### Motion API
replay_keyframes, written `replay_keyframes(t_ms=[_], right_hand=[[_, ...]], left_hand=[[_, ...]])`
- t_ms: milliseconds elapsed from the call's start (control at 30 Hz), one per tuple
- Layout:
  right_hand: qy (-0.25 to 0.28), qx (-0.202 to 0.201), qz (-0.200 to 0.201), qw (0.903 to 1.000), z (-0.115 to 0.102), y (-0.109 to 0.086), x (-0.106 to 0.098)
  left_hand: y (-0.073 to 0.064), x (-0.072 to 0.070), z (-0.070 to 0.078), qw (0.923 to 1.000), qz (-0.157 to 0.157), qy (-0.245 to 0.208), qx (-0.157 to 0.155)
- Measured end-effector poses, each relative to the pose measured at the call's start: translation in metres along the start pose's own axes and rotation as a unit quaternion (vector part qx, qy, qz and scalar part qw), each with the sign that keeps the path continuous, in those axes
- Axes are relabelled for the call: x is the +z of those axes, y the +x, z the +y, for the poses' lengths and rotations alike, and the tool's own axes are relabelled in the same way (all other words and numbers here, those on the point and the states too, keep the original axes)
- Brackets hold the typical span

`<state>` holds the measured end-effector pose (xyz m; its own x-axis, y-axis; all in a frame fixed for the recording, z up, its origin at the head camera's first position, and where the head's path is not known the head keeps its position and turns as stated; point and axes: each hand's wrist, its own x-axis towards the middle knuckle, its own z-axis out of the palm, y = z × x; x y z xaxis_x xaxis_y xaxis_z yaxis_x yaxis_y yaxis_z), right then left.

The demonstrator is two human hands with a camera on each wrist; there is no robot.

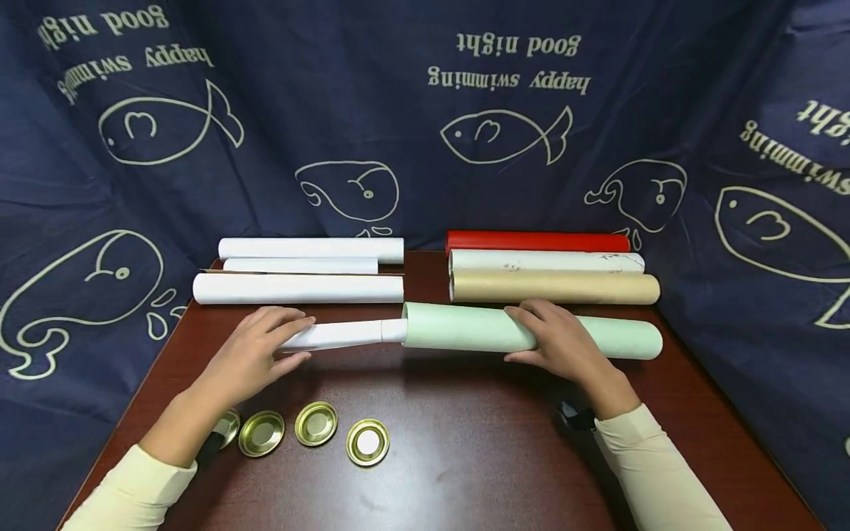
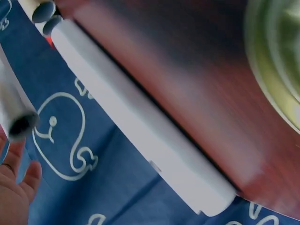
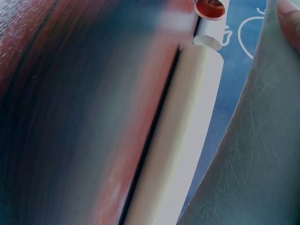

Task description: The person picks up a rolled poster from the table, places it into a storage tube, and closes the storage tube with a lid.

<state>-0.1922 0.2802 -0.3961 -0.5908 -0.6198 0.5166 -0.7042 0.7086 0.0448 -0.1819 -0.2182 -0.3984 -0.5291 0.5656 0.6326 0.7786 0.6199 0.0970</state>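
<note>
My left hand [image 1: 255, 346] holds the left end of a slim white paper tube [image 1: 339, 335], thumb below and fingers above. The tube's right end sits inside the open left end of a wider pale green paper roll [image 1: 465, 327]. My right hand [image 1: 558, 335] grips that green roll around its middle, from above and in front. In the left wrist view, the white tube's open dark end [image 2: 22, 126] shows right above the left hand [image 2: 14, 192]. The green roll [image 3: 262, 140] fills the right side of the right wrist view, with a fingertip [image 3: 290, 21] on it.
Behind on the left lie white rolls [image 1: 299, 288]. Behind on the right lie a tan roll [image 1: 554, 286], a patterned white roll [image 1: 544, 260] and a red roll [image 1: 538, 241]. Several gold lids, one [image 1: 315, 424] in the middle, lie front left on the brown table [image 1: 465, 457].
</note>
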Motion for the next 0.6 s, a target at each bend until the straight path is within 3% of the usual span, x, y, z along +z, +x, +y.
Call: replay_keyframes(t_ms=[200, 433, 600], right_hand=[[0.004, -0.012, 0.004, 0.9999, 0.001, -0.002, -0.001], [0.005, -0.018, 0.006, 0.9998, 0.002, -0.005, -0.001], [0.004, -0.02, 0.007, 0.9998, 0.0, -0.006, -0.002]], left_hand=[[-0.015, -0.009, -0.002, 0.9995, 0.012, -0.002, -0.029], [-0.015, -0.003, -0.003, 0.9993, -0.002, -0.009, -0.037], [-0.011, -0.001, 0.001, 0.9988, 0.007, -0.029, -0.04]])
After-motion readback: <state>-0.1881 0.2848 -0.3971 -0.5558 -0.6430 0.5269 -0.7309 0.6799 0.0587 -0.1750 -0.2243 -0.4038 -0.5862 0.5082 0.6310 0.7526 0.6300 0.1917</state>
